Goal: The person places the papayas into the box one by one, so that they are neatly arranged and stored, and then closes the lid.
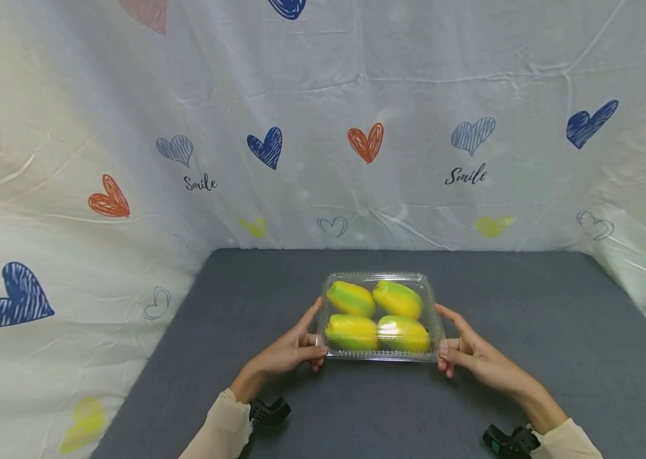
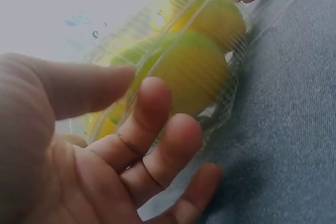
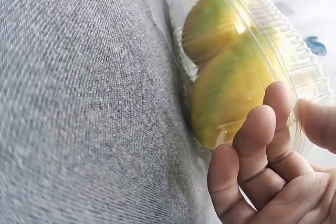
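Observation:
A clear plastic clamshell box (image 1: 377, 356) with its lid down is at the middle of the grey table. Through the lid show several yellow-green mangoes (image 1: 351, 332), laid out in two rows. My left hand (image 1: 287, 352) grips the box's left end, thumb at the front corner and index finger stretched along the side. At the opposite end my right hand (image 1: 481, 361) holds it the same way. In the left wrist view, the thumb and curled fingers (image 2: 152, 106) are at the box's rim. The right wrist view shows fingertips (image 3: 255, 129) against the box wall.
Grey cloth covers the table (image 1: 277, 274). A pale curtain (image 1: 311, 185) printed with hearts and the word "Smile" hangs behind it and along the sides. Each wrist wears a black strap (image 1: 269, 412).

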`<action>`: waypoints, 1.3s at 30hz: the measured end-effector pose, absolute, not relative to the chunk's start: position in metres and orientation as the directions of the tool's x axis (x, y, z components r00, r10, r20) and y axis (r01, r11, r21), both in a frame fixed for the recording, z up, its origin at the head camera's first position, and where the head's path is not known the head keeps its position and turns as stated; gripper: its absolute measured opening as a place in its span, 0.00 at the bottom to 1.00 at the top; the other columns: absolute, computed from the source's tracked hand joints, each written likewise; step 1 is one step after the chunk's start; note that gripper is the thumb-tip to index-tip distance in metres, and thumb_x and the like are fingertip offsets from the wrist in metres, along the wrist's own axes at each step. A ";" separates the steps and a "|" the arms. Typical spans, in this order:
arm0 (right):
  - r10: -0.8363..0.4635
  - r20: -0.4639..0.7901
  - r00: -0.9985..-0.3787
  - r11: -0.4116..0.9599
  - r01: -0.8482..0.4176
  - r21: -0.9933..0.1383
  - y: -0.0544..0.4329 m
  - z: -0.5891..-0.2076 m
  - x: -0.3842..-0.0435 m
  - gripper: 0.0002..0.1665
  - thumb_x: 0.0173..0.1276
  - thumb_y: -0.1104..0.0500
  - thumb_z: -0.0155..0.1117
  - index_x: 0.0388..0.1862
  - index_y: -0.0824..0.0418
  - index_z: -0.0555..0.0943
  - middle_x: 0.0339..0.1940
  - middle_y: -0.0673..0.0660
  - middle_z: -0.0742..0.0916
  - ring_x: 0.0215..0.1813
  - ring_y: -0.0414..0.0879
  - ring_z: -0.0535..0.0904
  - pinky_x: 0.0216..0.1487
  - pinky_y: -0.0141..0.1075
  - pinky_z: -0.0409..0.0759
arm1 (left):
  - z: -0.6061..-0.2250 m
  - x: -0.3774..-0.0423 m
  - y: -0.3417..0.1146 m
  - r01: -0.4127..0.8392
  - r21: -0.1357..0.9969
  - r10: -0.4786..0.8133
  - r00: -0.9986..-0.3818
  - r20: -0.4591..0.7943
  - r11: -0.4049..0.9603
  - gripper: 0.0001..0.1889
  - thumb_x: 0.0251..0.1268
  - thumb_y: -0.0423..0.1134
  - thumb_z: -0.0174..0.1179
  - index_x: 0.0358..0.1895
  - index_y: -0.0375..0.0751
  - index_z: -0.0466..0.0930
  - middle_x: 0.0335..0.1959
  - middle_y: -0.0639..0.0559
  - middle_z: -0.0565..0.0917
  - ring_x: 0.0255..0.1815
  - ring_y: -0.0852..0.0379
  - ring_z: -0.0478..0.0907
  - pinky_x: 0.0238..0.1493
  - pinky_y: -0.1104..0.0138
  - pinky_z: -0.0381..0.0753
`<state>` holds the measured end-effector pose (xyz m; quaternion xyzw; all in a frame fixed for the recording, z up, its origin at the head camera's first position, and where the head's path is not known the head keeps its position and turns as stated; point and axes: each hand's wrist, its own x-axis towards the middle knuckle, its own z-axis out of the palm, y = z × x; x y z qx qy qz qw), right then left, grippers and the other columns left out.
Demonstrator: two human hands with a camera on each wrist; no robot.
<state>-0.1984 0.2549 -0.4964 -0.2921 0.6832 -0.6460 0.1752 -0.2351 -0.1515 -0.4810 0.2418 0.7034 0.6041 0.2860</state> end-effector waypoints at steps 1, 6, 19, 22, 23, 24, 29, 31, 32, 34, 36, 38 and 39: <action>-0.626 0.148 -0.766 -0.013 -0.180 -0.984 0.255 -0.496 -0.198 0.46 0.81 0.69 0.46 0.83 0.58 0.30 0.33 0.54 0.83 0.36 0.45 0.82 0.37 0.41 0.85 | -0.481 -0.235 -0.151 -0.019 0.988 0.679 -0.724 -0.118 0.152 0.52 0.77 0.36 0.56 0.81 0.66 0.21 0.28 0.49 0.79 0.31 0.56 0.77 0.38 0.63 0.81; -0.611 0.140 -0.780 0.000 -0.177 -0.984 0.254 -0.495 -0.198 0.48 0.82 0.67 0.47 0.82 0.58 0.27 0.33 0.55 0.84 0.33 0.45 0.82 0.36 0.40 0.85 | -0.479 -0.234 -0.150 -0.071 0.983 0.645 -0.746 -0.163 0.167 0.49 0.78 0.37 0.56 0.83 0.50 0.25 0.30 0.51 0.81 0.29 0.58 0.78 0.38 0.65 0.82; -0.567 0.115 -0.815 0.085 -0.197 -0.977 0.250 -0.498 -0.198 0.21 0.81 0.66 0.48 0.60 0.80 0.55 0.33 0.50 0.89 0.25 0.47 0.75 0.30 0.37 0.77 | -0.483 -0.233 -0.150 -0.211 0.968 0.599 -0.760 -0.251 0.137 0.16 0.77 0.36 0.56 0.57 0.36 0.60 0.32 0.52 0.88 0.27 0.59 0.82 0.37 0.64 0.85; -0.537 0.085 -0.839 0.119 -0.176 -0.977 0.250 -0.497 -0.198 0.15 0.81 0.65 0.51 0.53 0.77 0.61 0.32 0.50 0.89 0.24 0.41 0.74 0.28 0.35 0.76 | -0.484 -0.235 -0.150 -0.201 0.969 0.605 -0.757 -0.248 0.146 0.11 0.77 0.35 0.56 0.51 0.38 0.63 0.29 0.52 0.88 0.25 0.60 0.80 0.34 0.65 0.84; -0.526 0.069 -0.848 0.130 -0.161 -0.978 0.251 -0.497 -0.198 0.14 0.80 0.64 0.52 0.51 0.76 0.63 0.32 0.50 0.89 0.24 0.40 0.74 0.28 0.34 0.76 | -0.484 -0.235 -0.150 -0.197 0.969 0.606 -0.756 -0.248 0.150 0.10 0.77 0.35 0.56 0.50 0.38 0.64 0.28 0.53 0.87 0.24 0.60 0.80 0.34 0.66 0.84; -0.513 0.053 -0.857 0.138 -0.144 -0.980 0.251 -0.497 -0.198 0.13 0.80 0.63 0.53 0.49 0.74 0.65 0.31 0.50 0.89 0.25 0.38 0.75 0.28 0.34 0.77 | -0.484 -0.235 -0.150 -0.196 0.968 0.606 -0.755 -0.249 0.153 0.09 0.77 0.35 0.56 0.49 0.38 0.65 0.28 0.53 0.87 0.24 0.60 0.80 0.33 0.66 0.84; -0.445 -0.015 -0.896 0.169 -0.068 -0.983 0.251 -0.495 -0.196 0.11 0.78 0.60 0.58 0.42 0.70 0.73 0.29 0.48 0.89 0.26 0.35 0.78 0.28 0.31 0.80 | -0.485 -0.236 -0.150 -0.196 0.969 0.608 -0.754 -0.247 0.151 0.08 0.76 0.35 0.56 0.48 0.38 0.66 0.28 0.52 0.87 0.26 0.60 0.81 0.35 0.66 0.84; -0.432 -0.026 -0.901 0.170 -0.053 -0.984 0.251 -0.495 -0.195 0.11 0.77 0.60 0.59 0.41 0.69 0.75 0.29 0.47 0.89 0.26 0.34 0.79 0.29 0.30 0.80 | -0.485 -0.236 -0.150 -0.192 0.969 0.608 -0.755 -0.245 0.153 0.07 0.75 0.34 0.56 0.47 0.38 0.67 0.28 0.52 0.87 0.26 0.60 0.81 0.35 0.67 0.85; -0.432 -0.026 -0.902 0.168 -0.052 -0.984 0.251 -0.495 -0.195 0.11 0.77 0.60 0.59 0.40 0.69 0.76 0.28 0.47 0.89 0.26 0.34 0.79 0.29 0.30 0.80 | -0.485 -0.236 -0.149 -0.190 0.970 0.606 -0.757 -0.244 0.154 0.07 0.75 0.34 0.56 0.46 0.38 0.68 0.28 0.52 0.87 0.27 0.59 0.81 0.35 0.67 0.85; -0.434 -0.034 -0.900 0.155 -0.038 -0.987 0.251 -0.495 -0.195 0.10 0.77 0.61 0.60 0.39 0.68 0.77 0.28 0.46 0.89 0.26 0.33 0.80 0.29 0.29 0.81 | -0.486 -0.237 -0.149 -0.186 0.969 0.601 -0.761 -0.246 0.161 0.05 0.73 0.34 0.56 0.45 0.38 0.70 0.28 0.52 0.87 0.27 0.59 0.81 0.35 0.67 0.85; -0.443 -0.035 -0.896 0.138 -0.030 -0.990 0.252 -0.496 -0.196 0.09 0.77 0.61 0.59 0.38 0.66 0.78 0.27 0.46 0.89 0.25 0.33 0.80 0.29 0.29 0.81 | -0.486 -0.237 -0.147 -0.185 0.968 0.592 -0.767 -0.248 0.167 0.04 0.72 0.33 0.55 0.43 0.37 0.72 0.26 0.52 0.87 0.26 0.59 0.82 0.34 0.68 0.84; -0.441 -0.049 -0.896 0.124 -0.007 -0.992 0.252 -0.497 -0.196 0.08 0.77 0.61 0.59 0.36 0.64 0.78 0.27 0.45 0.89 0.25 0.33 0.80 0.29 0.28 0.81 | -0.486 -0.236 -0.146 -0.180 0.969 0.583 -0.775 -0.244 0.168 0.02 0.71 0.32 0.55 0.42 0.37 0.73 0.25 0.53 0.86 0.26 0.60 0.81 0.33 0.68 0.84; -0.435 -0.060 -0.899 0.117 0.009 -0.993 0.252 -0.497 -0.196 0.08 0.76 0.61 0.60 0.35 0.63 0.78 0.26 0.45 0.89 0.24 0.32 0.79 0.28 0.27 0.80 | -0.487 -0.236 -0.145 -0.178 0.970 0.578 -0.779 -0.243 0.169 0.02 0.71 0.32 0.54 0.41 0.37 0.73 0.24 0.54 0.86 0.25 0.60 0.81 0.33 0.68 0.84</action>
